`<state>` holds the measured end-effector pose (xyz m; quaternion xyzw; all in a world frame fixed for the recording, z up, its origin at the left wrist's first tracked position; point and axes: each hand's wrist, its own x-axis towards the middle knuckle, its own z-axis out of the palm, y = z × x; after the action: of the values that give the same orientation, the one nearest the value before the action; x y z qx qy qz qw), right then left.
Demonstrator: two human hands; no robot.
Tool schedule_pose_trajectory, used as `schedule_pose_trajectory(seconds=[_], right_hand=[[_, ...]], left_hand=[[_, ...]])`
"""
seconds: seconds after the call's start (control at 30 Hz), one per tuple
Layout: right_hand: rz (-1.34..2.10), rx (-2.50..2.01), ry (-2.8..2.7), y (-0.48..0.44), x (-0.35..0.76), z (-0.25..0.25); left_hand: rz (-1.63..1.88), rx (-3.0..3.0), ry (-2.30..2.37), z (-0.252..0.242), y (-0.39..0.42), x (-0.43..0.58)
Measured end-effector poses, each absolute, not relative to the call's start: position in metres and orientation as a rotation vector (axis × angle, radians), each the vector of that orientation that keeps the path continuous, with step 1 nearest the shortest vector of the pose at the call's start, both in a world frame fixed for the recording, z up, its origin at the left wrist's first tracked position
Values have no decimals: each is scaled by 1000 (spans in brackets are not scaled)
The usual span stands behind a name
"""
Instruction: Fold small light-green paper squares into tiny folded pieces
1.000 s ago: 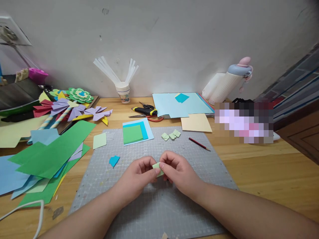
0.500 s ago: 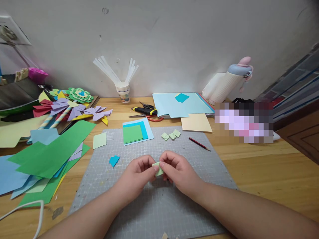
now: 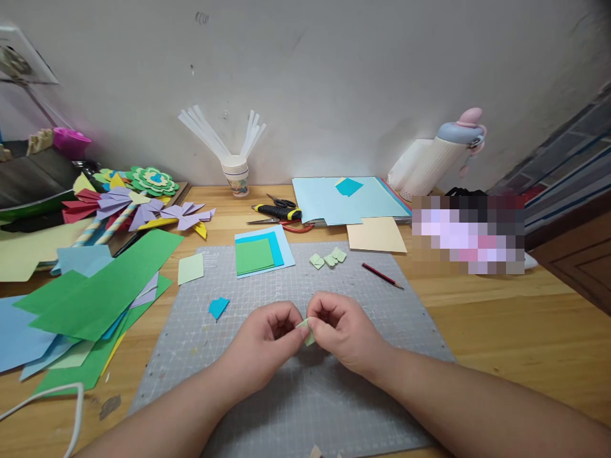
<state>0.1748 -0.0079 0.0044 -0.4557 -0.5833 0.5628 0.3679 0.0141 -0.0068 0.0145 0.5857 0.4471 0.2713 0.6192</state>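
Above the grey cutting mat (image 3: 305, 407), a small light green paper piece (image 3: 309, 338) is pinched between both hands. My left hand (image 3: 272, 337) grips its left edge with thumb and fingers; my right hand (image 3: 341, 331) pinches its upper right part. The fingers hide much of the paper. Beyond the hands lie several small folded light green pieces (image 3: 329, 258). A blue folded piece (image 3: 219, 308) lies to the left. Farther back are stacked green and blue squares (image 3: 255, 256) and a light green square (image 3: 191, 269).
A red and black pencil (image 3: 379, 274) lies at the mat's right. Scissors and a yellow-black cutter (image 3: 277, 212) sit behind the mat. Paper cups (image 3: 235, 175) hold white straws. Green sheets (image 3: 109, 286) cover the left side, and a bottle (image 3: 439, 159) stands at the back right.
Both hands have shifted slightly, and the light green paper between them has tilted and moved a little down and right. Less of it shows.
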Motion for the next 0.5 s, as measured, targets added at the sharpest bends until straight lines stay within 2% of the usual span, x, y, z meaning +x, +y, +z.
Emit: schedule_pose_trajectory(seconds=[0.13, 0.5], right_hand=[[1544, -1143, -1476, -8, 175, 4], [1320, -1200, -1726, -11, 175, 3]], left_hand=[[625, 1334, 1015, 15, -6, 13], [655, 1608, 1132, 16, -6, 12]])
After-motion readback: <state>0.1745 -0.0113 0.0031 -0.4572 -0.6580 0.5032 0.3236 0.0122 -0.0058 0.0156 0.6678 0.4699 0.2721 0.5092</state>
